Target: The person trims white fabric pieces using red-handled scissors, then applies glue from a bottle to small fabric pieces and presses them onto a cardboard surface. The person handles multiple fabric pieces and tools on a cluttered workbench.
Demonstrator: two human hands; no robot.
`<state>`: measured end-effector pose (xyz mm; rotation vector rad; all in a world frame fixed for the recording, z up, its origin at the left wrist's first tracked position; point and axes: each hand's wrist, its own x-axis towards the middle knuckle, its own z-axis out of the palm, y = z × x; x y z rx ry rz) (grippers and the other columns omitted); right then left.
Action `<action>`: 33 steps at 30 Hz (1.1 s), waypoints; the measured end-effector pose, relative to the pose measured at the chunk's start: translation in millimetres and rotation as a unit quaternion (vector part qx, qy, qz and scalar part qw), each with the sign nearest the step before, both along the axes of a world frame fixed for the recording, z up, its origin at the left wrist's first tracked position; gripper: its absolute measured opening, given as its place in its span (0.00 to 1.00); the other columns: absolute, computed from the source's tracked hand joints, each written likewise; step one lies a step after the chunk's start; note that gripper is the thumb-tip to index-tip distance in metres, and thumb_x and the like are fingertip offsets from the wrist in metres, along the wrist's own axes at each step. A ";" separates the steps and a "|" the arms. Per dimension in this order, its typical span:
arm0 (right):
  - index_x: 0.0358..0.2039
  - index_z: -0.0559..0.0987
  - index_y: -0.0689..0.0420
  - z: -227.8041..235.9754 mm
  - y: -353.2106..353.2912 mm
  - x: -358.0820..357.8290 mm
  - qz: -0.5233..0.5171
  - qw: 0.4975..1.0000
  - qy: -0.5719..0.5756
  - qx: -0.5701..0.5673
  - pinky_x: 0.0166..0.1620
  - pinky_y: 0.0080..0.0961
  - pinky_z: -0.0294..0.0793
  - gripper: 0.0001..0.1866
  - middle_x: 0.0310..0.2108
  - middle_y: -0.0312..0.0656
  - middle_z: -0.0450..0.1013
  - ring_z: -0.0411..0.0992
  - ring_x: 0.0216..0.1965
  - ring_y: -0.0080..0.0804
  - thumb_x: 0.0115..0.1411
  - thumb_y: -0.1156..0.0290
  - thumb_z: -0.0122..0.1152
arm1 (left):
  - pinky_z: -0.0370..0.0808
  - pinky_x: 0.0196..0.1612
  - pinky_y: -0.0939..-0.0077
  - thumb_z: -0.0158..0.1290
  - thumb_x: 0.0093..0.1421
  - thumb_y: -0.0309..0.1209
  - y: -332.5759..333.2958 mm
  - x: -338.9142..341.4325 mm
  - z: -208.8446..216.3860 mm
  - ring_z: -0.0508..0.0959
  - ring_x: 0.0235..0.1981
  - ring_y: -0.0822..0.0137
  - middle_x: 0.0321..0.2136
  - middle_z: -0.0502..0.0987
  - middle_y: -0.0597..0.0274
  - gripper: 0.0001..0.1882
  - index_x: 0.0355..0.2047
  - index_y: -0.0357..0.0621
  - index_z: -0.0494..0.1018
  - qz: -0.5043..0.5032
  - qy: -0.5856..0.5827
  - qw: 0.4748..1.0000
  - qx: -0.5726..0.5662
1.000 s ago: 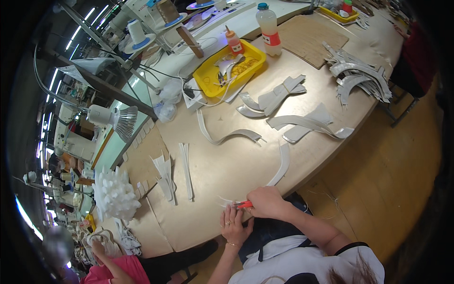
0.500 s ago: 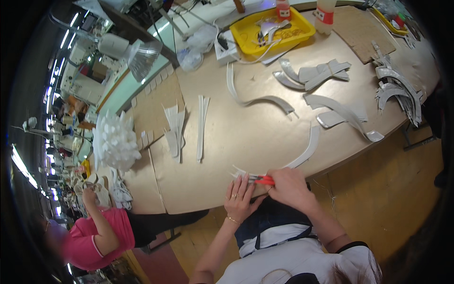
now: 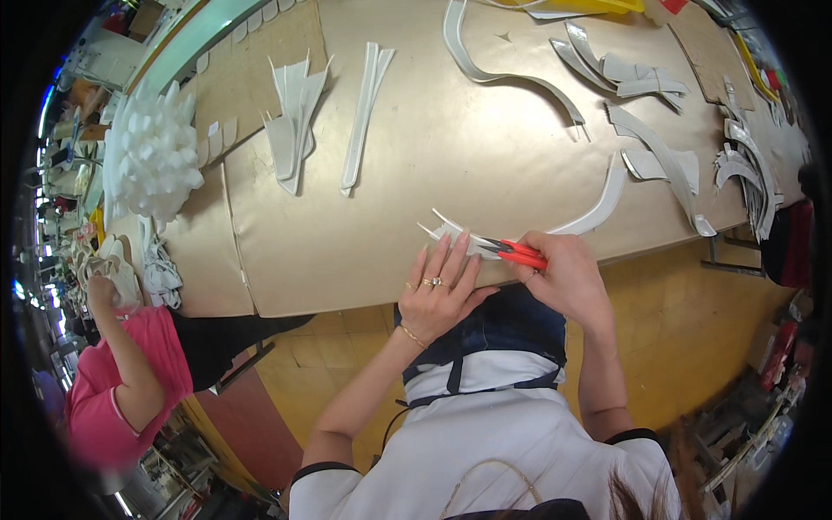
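My left hand [image 3: 440,295] lies flat near the table's front edge, fingers stretched out over some narrow white strips [image 3: 445,220]. The ends of these strips stick out past the fingertips; the rest is partly hidden. In my right hand [image 3: 570,276] is a pair of red-handled snips [image 3: 522,253], gripped by the handles. Their dark jaws point left and lie at the strips beside my left fingers; whether they bite on anything cannot be made out. A curved white strip [image 3: 600,206] runs off to the right just behind my right hand.
Pale strips [image 3: 367,117] and a fanned bundle [image 3: 296,121] lie on the table [image 3: 347,251] at left, near a white bumpy heap [image 3: 154,156]. More curved strips [image 3: 663,160] lie at right. A person in a pink shirt [image 3: 130,381] works at the left. A yellow tray [image 3: 607,5] shows at the back.
The view has tilted down, so the table things sit higher in it. My right hand has drawn a little away from my left, and the snips' jaws now show more fully.
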<state>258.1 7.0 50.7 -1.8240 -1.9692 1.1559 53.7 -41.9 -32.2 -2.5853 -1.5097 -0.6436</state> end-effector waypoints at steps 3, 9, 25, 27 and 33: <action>0.26 0.77 0.60 1.6 0.6 -0.3 0.006 1.000 -0.008 -0.010 0.30 0.41 0.69 0.09 0.18 0.49 0.71 0.72 0.24 0.50 0.52 0.66 0.63 | 0.64 0.62 0.59 0.57 0.55 0.59 -0.8 0.3 1.2 0.72 0.59 0.57 0.58 0.73 0.60 0.28 0.45 0.53 0.78 0.001 -0.001 1.000 -0.010; 0.27 0.78 0.61 1.5 1.7 2.3 0.013 0.999 0.018 -0.022 0.28 0.36 0.68 0.09 0.18 0.49 0.71 0.71 0.22 0.48 0.51 0.69 0.65 | 0.63 0.63 0.60 0.57 0.55 0.59 -2.2 1.2 -1.1 0.73 0.58 0.58 0.57 0.74 0.60 0.26 0.43 0.53 0.77 0.009 -0.004 1.000 -0.010; 0.28 0.78 0.54 -6.5 -31.2 -12.5 0.016 0.986 0.008 0.168 0.27 0.33 0.67 0.10 0.21 0.38 0.72 0.72 0.23 0.38 0.48 0.65 0.68 | 0.62 0.64 0.61 0.52 0.62 0.52 -2.4 -1.3 -5.3 0.72 0.59 0.63 0.57 0.74 0.65 0.23 0.52 0.55 0.73 0.008 0.008 1.000 0.000; 0.29 0.79 0.54 -8.2 -26.8 -7.2 -0.017 0.990 0.012 0.141 0.28 0.34 0.68 0.09 0.21 0.40 0.73 0.73 0.24 0.40 0.48 0.66 0.67 | 0.62 0.64 0.61 0.54 0.61 0.54 -1.1 -0.8 -6.0 0.73 0.59 0.60 0.56 0.74 0.63 0.24 0.50 0.55 0.74 0.002 0.011 1.000 0.012; 0.29 0.79 0.56 -10.4 -14.1 -0.7 -0.055 0.997 0.026 0.038 0.28 0.36 0.70 0.09 0.19 0.44 0.72 0.72 0.23 0.47 0.49 0.66 0.64 | 0.61 0.65 0.59 0.57 0.57 0.56 -0.9 -2.7 -5.2 0.73 0.58 0.55 0.55 0.75 0.59 0.26 0.46 0.52 0.75 -0.014 0.019 1.000 0.014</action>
